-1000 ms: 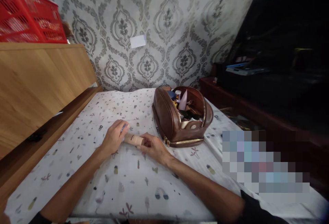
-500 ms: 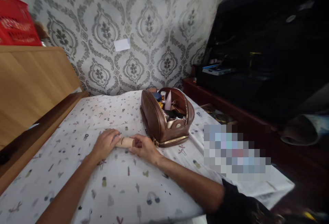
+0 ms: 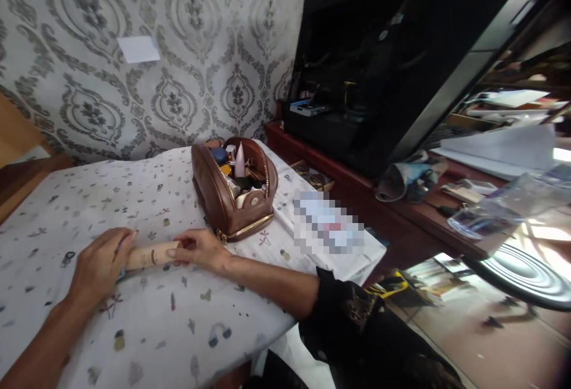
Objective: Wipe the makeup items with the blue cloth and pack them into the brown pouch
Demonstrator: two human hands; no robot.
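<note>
Beside the bag (image 3: pixel 223 210), left hand (image 3: pixel 99 267) and right hand (image 3: pixel 203 251) grip the tube (image 3: pixel 147 256) between curled fingers (image 3: pixel 191 235); a slack grip could let it roll.

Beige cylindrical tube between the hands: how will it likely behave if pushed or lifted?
The beige cylindrical tube will probably roll if pushed, given its rounded sides. It looks fairly stiff, straight between the left hand and right hand. Its smooth-looking surface might slip.
</note>
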